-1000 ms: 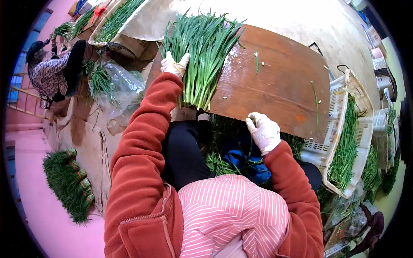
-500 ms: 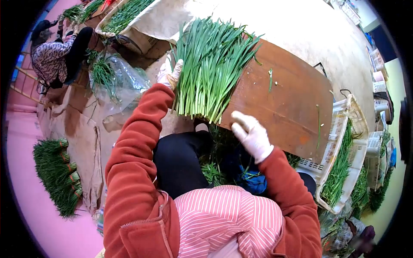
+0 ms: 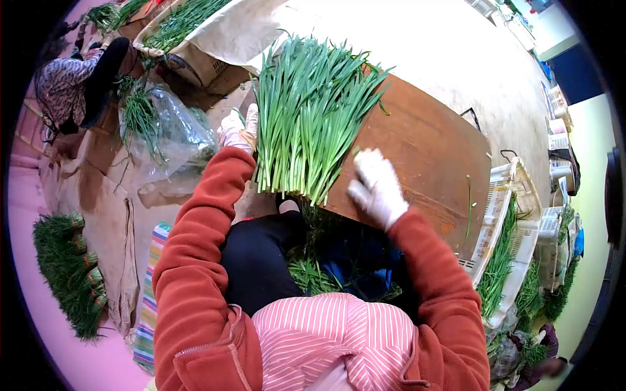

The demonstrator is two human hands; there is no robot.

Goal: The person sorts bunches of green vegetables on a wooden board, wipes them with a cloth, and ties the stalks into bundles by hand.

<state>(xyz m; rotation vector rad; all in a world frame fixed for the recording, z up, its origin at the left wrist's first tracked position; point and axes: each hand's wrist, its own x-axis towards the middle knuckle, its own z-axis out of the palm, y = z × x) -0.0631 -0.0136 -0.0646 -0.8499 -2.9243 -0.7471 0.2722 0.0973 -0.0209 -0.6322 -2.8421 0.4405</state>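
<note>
Pale floor (image 3: pixel 515 104) extends beyond the work position, brightly lit towards the top of the view. Over it stands a brown wooden board (image 3: pixel 424 150), its surface scuffed near the right end. At upper left a person in a patterned top (image 3: pixel 68 88) sits or crouches, bent over greens. Beside the right end of the board is a white slatted crate (image 3: pixel 523 238), containing long green leaves. Tied bunches of greens (image 3: pixel 72 274) lie at lower left, in a row. On the board's left part rests the subject item, a broad layer of green stalks (image 3: pixel 313 117) — leaf tips pointing away from the wearer, pale ends towards the wearer at the near edge. Left of the stalks is a clear plastic bag (image 3: pixel 179 130), with greens about it. Both hands wear pale gloves. Left hand (image 3: pixel 238 133) is open at the left side of the stalks, thumb raised alongside the leaves and not closed round them; firm contact cannot be confirmed. Right hand (image 3: pixel 379 189) is over the board's near part, just right of the stalks — fingers partly extended and slightly bent, no grip on the stalks. One loose stalk (image 3: pixel 469 202) lies near the board's right end.
</note>
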